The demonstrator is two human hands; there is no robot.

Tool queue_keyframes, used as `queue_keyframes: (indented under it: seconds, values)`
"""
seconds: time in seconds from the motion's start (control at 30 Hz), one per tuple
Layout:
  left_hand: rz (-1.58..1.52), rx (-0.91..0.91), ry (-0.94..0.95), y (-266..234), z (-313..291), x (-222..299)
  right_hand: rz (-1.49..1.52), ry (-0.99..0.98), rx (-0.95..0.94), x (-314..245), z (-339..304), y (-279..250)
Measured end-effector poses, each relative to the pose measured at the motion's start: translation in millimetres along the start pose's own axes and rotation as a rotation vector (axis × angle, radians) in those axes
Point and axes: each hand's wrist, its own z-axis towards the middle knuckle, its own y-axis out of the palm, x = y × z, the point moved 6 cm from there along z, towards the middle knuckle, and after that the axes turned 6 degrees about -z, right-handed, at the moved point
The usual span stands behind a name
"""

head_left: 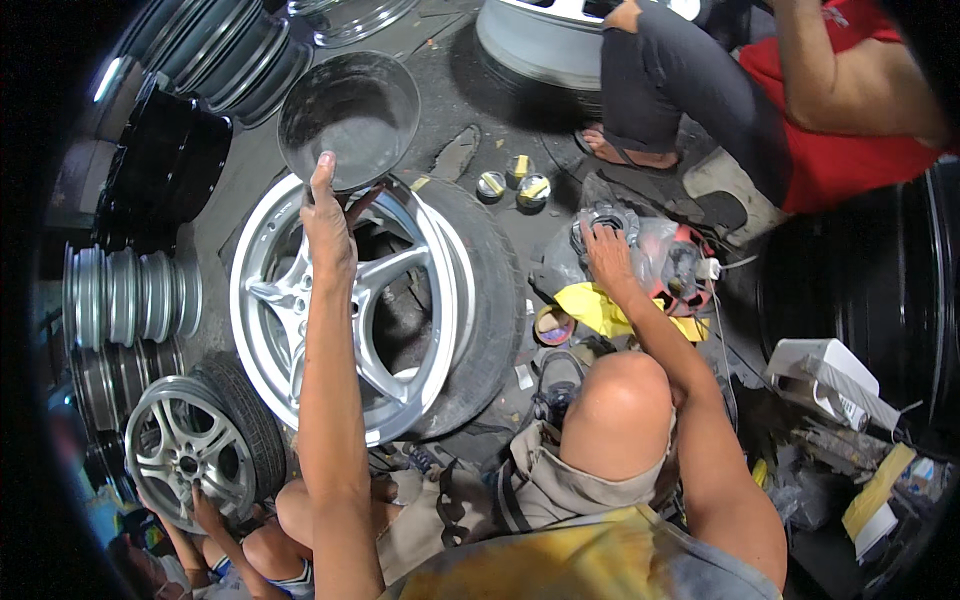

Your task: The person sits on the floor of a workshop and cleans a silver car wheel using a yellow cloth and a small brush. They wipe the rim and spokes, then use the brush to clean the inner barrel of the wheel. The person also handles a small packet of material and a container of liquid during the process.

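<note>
Bowl (350, 112) in left hand (328, 225), right hand (610, 256) apparently on plastic (655, 243)

A strip of dark grey floor (445, 95) leaves passage rightward from the round dark bowl (350, 125) in the left hand (326, 220), until three small round tins with yellow strips (490, 186) stand in the way. Toward the body, a silver five-spoke alloy wheel (390, 270) and a black rubber tire (495, 330) block the floor, with dark openings between the spokes. The right hand (607, 250) has crumpled clear plastic (655, 240) on its right, a bright yellow sheet (590, 308) nearer the body and another person's sandalled foot (640, 155) beyond.
</note>
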Motion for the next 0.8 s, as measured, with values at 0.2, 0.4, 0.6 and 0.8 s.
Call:
queue_keyframes:
  seconds: [0.2, 0.4, 0.6, 0.8]
  values:
    - [0.106, -0.175, 0.027, 23.7, 57.5, 2.3, 0.284, -0.003, -0.119, -4.2, 54.5, -26.7]
    - [0.275, -0.387, -0.11, 74.1, 124.8, -32.5, 0.402, 0.325, -0.22, -31.0, 139.5, 21.6]
    - [0.51, -0.467, -0.436, 62.8, 161.4, -81.1, 0.563, 0.289, -0.207, -35.6, 149.7, 66.0]
    - [0.786, -0.456, -0.381, 46.8, 173.1, -97.0, 0.975, 0.366, 0.373, -14.0, 161.2, -123.9]
